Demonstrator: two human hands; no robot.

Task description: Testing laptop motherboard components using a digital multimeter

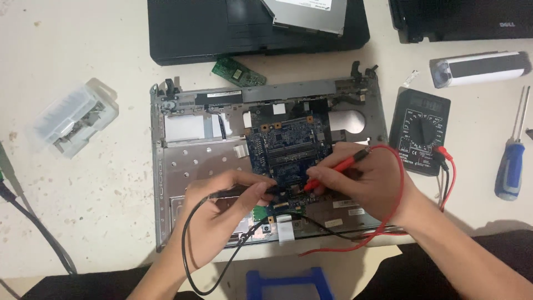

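Laptop chassis (183, 166) lies opened, blue mainboard (288, 147) exposed. Left hand (222, 214) grips black probe (244, 191), right hand (361, 180) grips red probe (333, 169); both tips contact the mainboard's lower edge. Multimeter (420, 132) sits right of the chassis, connected.

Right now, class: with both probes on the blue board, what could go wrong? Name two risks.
1. The red probe in the right hand and the black probe in the left hand meet close together on the blue board; a slip might bridge neighbouring contacts.
2. The red lead loops around the right wrist to the multimeter; a snag could tug it.
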